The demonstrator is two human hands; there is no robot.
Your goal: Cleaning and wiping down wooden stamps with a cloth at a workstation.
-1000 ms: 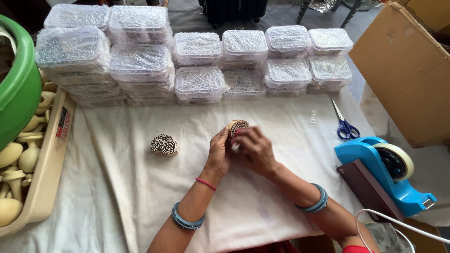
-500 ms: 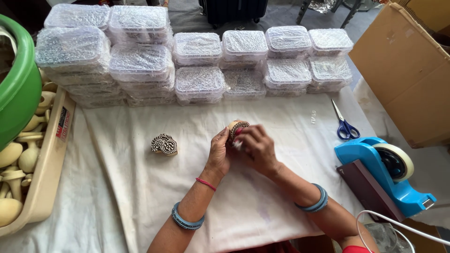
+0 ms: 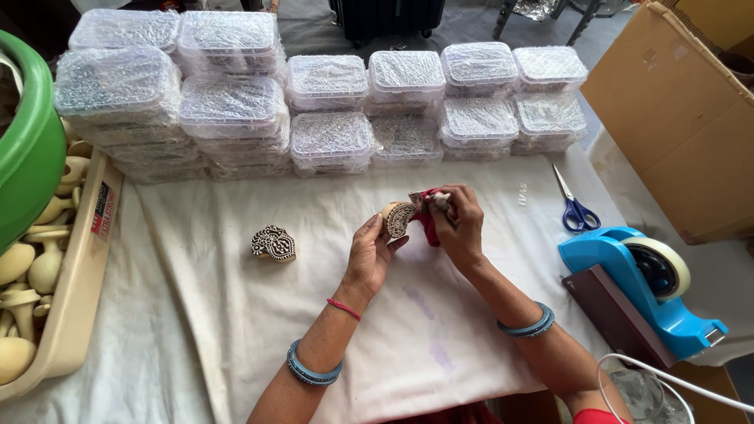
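I'm gripping the block (image 3: 397, 218) in my left hand (image 3: 369, 255), carved face turned right toward my right hand (image 3: 459, 228), which is pinching a red cloth (image 3: 426, 220) against it.

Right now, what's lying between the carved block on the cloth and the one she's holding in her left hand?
Nothing: in the head view, only bare white cloth separates the carved block from the held block in the left hand.

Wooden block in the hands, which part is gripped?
Left hand pinches the carved wooden block by its edge; right hand holds a red cloth against it.
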